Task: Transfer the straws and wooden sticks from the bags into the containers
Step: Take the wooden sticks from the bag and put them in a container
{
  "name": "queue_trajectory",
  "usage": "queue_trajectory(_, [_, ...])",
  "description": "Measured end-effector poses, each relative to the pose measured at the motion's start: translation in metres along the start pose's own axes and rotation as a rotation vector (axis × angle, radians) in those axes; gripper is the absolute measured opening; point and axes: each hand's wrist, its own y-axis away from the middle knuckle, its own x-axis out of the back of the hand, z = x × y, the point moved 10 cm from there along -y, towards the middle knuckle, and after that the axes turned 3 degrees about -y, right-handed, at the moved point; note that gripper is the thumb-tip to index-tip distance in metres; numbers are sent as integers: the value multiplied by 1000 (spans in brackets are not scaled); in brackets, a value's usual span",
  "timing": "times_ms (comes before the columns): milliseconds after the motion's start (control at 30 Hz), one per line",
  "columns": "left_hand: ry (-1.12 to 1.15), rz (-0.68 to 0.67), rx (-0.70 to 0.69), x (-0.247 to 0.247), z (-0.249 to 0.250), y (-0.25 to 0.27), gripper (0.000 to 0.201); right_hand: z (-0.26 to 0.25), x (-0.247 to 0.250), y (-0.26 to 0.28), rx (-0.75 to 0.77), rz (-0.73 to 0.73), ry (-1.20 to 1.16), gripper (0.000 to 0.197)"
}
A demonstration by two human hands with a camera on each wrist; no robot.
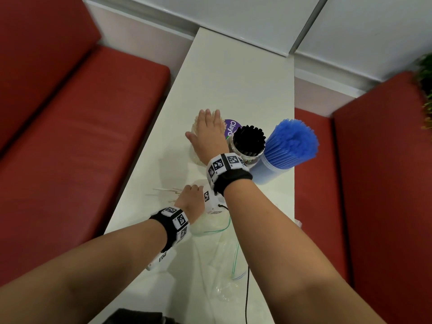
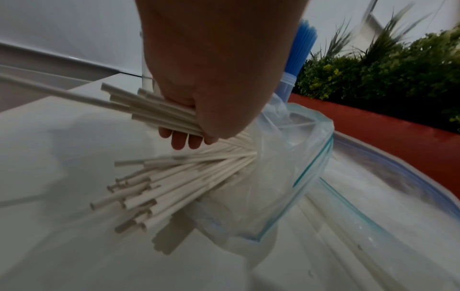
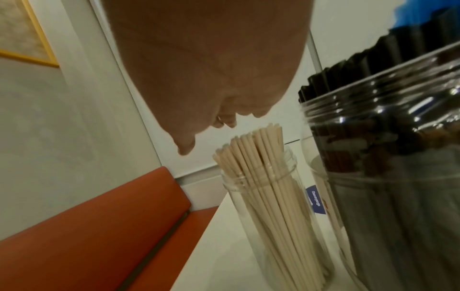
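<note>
Nearest, the left hand (image 2: 209, 82) is gripping white paper straws (image 2: 159, 110) beside the zip bag (image 2: 286, 177); it should be gathering them evenly. Beyond the bag, the right hand (image 1: 208, 134), fingers flat, is hovering over the stick jar (image 3: 271, 206). The white desk (image 1: 233, 78) is running toward red benches (image 1: 81, 136).

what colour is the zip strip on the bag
Teal-green zip strip on the bag, clearest in the left wrist view.
</note>
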Motion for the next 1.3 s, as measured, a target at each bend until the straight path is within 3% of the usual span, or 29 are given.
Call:
queue_trajectory(133, [-216,-76,-13,8,1,2,34,0,39,28,76,253,-419,54])
queue_trajectory(233, [-330,-150,-113,8,5,5,38,21,42,60,-7,349,-630,47])
queue_trajectory(367, [-426,-197,-86,22,-11,17,39,49,25,91,-121,342,-779,37])
queue_trajectory(500, [-464,-162,-69,61,-24,37,45,75,6,118,-216,311,-905,34])
queue_trajectory(600, [-419,-168,-53,94,-25,56,42,96,4,137,-325,383,-989,31])
queue_trajectory(767, [-223,-148,-80,135,-26,83,43,94,19,154,-350,406,-1150,21])
queue_trajectory(867, [-20,-113,-195,148,-6,93,47,69,33,155,-304,334,-1240,30])
queue_trajectory(1033, [199,9,-296,160,23,106,30,30,77,162,-146,298,-1430,43])
queue_trajectory(1167, [603,82,-364,181,42,123,17,24,114,175,-32,315,-1652,55])
queue_trajectory(1233, [841,121,-439,202,54,137,20,33,112,181,-95,329,-1871,63])
queue_trajectory(1300, [1005,147,-579,225,69,155,33,36,91,188,-256,227,-1865,67])
